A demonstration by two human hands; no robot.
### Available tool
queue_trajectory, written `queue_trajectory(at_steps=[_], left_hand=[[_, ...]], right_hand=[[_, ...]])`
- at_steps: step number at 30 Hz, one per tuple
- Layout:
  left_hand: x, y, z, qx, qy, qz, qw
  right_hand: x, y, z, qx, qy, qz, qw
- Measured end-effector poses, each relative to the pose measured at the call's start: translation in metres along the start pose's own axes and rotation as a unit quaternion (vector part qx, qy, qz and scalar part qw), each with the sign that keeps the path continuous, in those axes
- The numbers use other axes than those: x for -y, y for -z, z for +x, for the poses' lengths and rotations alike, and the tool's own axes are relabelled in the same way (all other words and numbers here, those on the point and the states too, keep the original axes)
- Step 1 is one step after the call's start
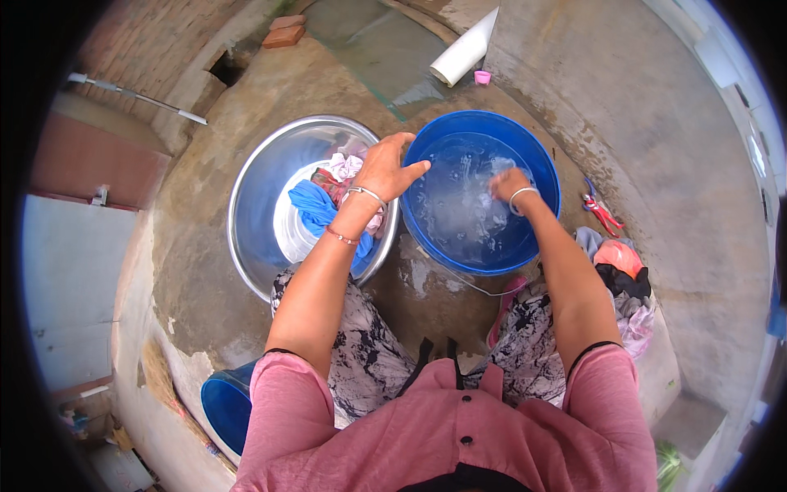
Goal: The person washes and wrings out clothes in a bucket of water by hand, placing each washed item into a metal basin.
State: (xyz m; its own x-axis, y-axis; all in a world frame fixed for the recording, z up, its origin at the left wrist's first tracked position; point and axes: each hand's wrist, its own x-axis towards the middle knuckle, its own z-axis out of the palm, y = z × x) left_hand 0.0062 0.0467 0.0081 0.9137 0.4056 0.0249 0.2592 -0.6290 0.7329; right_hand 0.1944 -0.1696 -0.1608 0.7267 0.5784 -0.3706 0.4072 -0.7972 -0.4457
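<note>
A blue plastic bucket [413,232] in front of me holds cloudy, stirred water [458,197]. My left hand [388,163] is at the bucket's left rim, thumb and fingers spread, the thumb reaching over the edge. Inside the bucket, my right hand [510,183] is at the water's surface, its fingers blurred; whether they hold anything cannot be told. To the left stands a wide metal basin [255,203]. In it lie a blue cloth [315,206], a red patterned cloth [332,183] and a pale pink cloth [345,166], partly behind my left hand and forearm.
Red-handled pruning shears [602,215] and a heap of clothes [621,270] lie at the right. Beyond the bucket are a white pipe [464,49] and a small pink cup [482,77]. Another blue bucket [227,409] and a straw broom [166,375] are at lower left.
</note>
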Motion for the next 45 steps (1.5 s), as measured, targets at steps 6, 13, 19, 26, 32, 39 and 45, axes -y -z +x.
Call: queue_trajectory(at_steps=[6, 13, 19, 26, 32, 39, 45], left_hand=[[0.006, -0.012, -0.005, 0.043, -0.005, -0.024, 0.999], [-0.001, -0.052, -0.008, 0.121, -0.051, -0.014, 0.991], [-0.008, -0.049, 0.003, 0.138, 0.025, -0.092, 0.986], [0.000, -0.046, 0.010, 0.282, 0.086, -0.408, 0.864], [-0.001, -0.036, 0.011, 0.240, 0.199, -0.550, 0.774], [0.009, -0.049, 0.012, 0.040, 0.061, -0.269, 0.960], [-0.012, -0.046, 0.005, 0.035, 0.014, -0.113, 0.993]], right_hand=[[0.078, 0.089, -0.032, 0.055, 0.018, 0.492, 0.869], [0.139, 0.161, -0.086, 0.075, 0.181, 0.573, 0.796], [0.156, 0.194, -0.110, 0.083, 0.295, 0.696, 0.649], [0.153, 0.194, -0.112, 0.235, 0.293, 0.728, 0.573], [0.111, 0.189, -0.094, 0.191, 0.226, 0.645, 0.705], [0.083, 0.149, -0.068, 0.163, 0.145, 0.033, 0.975], [0.113, 0.116, -0.087, 0.134, 0.087, -0.217, 0.963]])
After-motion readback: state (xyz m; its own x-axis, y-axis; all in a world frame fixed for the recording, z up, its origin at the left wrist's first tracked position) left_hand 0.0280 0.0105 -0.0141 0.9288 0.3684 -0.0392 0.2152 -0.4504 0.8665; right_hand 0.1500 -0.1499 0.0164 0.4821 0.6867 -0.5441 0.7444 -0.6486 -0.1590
